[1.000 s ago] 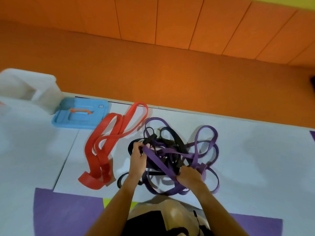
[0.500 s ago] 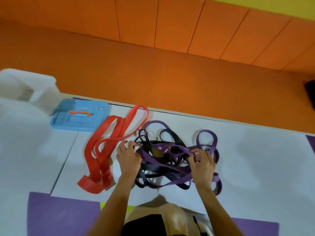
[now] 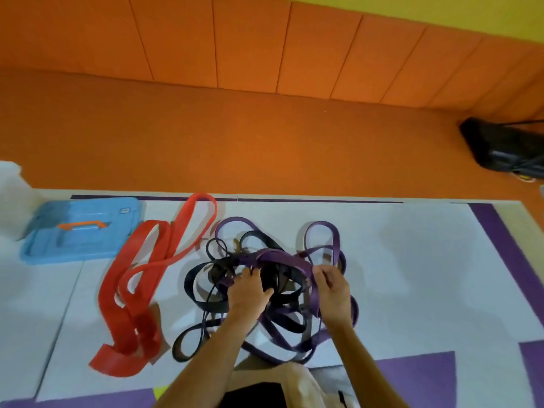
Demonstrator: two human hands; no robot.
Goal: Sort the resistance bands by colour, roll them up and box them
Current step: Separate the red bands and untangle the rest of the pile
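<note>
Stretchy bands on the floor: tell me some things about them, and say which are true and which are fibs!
1. The red bands lie in their own pile, left of the purple and black tangle. True.
2. The purple and black bands are already sorted into two piles. False: they are mixed in one heap.
3. The left hand and right hand both hold bands in the tangle. True.
4. The blue case sits right of the tangle. False: it lies left, beyond the red bands.
5. Some bands are rolled up. False: none is rolled yet.
</note>
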